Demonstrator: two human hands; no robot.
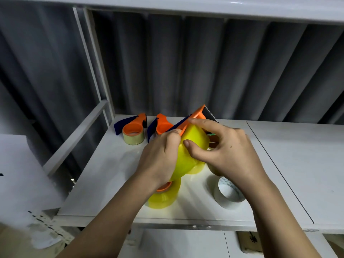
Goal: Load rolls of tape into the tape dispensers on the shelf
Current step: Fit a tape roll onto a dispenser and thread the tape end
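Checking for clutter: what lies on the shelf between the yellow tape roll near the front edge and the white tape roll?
Nothing: in the head view, bare shelf separates the yellow tape roll from the white tape roll.

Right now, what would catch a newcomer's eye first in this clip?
At centre, the left hand and right hand hold a bright yellow tape roll against an orange dispenser. Behind, at the shelf's back left, two more orange dispensers lie. A white tape roll stands at front right.

Head view, facing forward and down, close over shelf (104,183)
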